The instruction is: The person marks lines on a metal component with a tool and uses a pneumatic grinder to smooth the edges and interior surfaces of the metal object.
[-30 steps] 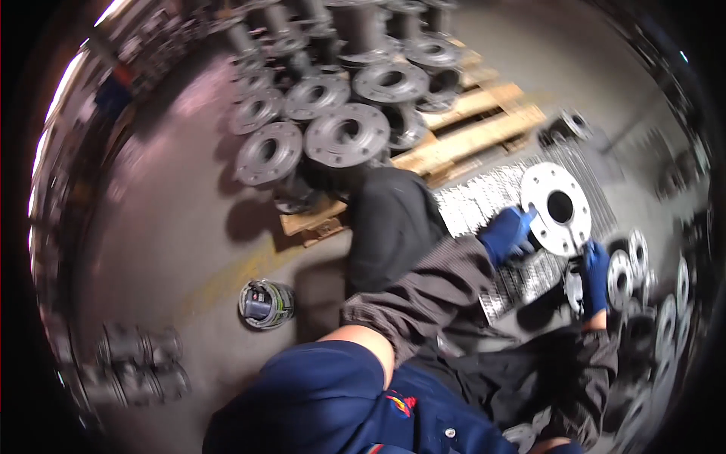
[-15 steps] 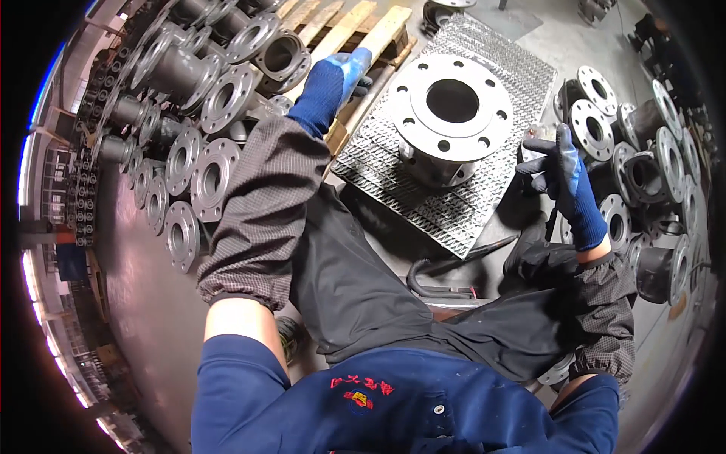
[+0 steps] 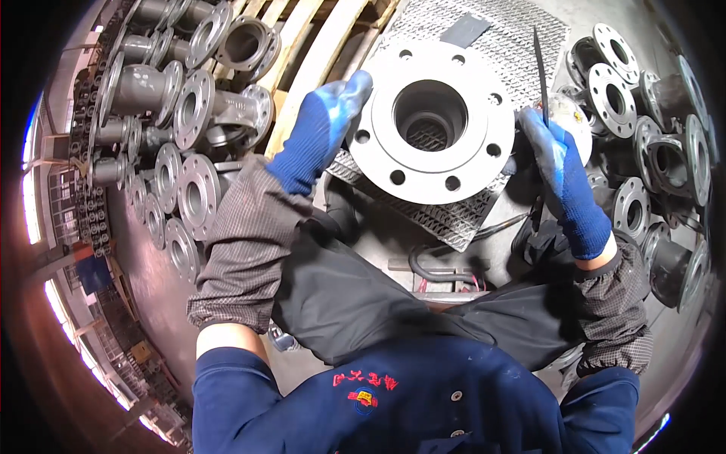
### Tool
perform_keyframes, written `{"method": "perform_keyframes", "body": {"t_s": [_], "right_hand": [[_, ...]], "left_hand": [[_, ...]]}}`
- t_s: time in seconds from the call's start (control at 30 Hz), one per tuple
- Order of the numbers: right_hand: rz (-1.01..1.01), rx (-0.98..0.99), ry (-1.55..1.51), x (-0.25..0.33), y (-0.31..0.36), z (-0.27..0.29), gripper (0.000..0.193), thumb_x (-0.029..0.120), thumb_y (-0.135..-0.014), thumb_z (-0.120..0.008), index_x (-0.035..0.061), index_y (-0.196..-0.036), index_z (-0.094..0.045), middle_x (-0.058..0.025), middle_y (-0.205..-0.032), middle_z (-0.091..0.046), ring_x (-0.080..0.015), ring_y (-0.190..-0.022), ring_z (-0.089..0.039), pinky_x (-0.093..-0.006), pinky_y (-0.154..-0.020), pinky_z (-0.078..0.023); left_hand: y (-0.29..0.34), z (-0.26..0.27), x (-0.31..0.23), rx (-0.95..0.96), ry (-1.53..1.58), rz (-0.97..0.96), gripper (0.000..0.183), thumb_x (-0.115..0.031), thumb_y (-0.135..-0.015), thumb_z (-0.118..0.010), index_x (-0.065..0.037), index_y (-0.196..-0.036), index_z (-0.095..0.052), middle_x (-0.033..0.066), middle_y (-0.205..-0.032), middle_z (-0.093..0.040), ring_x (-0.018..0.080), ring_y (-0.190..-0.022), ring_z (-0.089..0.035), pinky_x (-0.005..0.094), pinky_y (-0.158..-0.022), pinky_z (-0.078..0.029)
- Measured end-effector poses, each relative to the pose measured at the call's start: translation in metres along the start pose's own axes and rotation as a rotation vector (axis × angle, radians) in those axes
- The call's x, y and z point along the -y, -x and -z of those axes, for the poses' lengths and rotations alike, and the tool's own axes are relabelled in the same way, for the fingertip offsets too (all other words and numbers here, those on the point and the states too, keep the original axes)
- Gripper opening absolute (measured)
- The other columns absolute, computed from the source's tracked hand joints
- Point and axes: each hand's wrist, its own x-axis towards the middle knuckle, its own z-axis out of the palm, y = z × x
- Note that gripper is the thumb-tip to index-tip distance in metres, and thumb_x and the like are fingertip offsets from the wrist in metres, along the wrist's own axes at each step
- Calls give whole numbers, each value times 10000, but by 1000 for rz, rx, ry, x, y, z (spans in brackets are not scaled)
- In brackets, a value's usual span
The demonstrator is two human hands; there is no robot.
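Note:
A grey flanged pipe fitting with a ring of bolt holes stands above the textured metal plate. Through its bore the plate's pattern shows. My left hand, in a blue glove, grips the flange's left rim with the thumb along the edge; its other fingers are mostly hidden. To the right of the flange, my gloved right hand is closed around a long, thin, dark file-like bar. The bar points away from me, and its lower end shows below the hand.
Several flanged fittings crowd the left beside a wooden pallet. More fittings stand at the right. A dark flat piece lies on the plate's far part. A black hose curls below the plate.
My left hand has come onto the flange's rim, and the fitting appears larger and tilted toward me. My right hand, earlier with fingers spread and no bar visible, now holds the dark bar.

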Motion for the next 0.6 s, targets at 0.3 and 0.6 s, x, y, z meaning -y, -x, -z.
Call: {"method": "perform_keyframes", "body": {"t_s": [0.3, 0.6], "right_hand": [[-127, -25, -26, 17, 5, -22, 312, 272, -956, -482, 13, -1087, -594, -26, -845, -574, -77, -666, -521, -206, -583, -400], [-75, -185, 57, -13, 5, 15, 284, 284, -945, -528, 22, -996, -624, 55, -756, -495, -37, -662, -407, -197, -579, -326]], "left_hand": [[-11, 30, 23, 172, 70, -352, 306, -227, -988, -430, 28, -1121, -535, 137, -1026, -633, 171, -902, -644, 266, -777, -517], [18, -34, -28, 134, -229, -503, 313, -33, -842, -612, -2, -1152, -585, 174, -987, -644, 258, -844, -665, 304, -730, -542]]}}
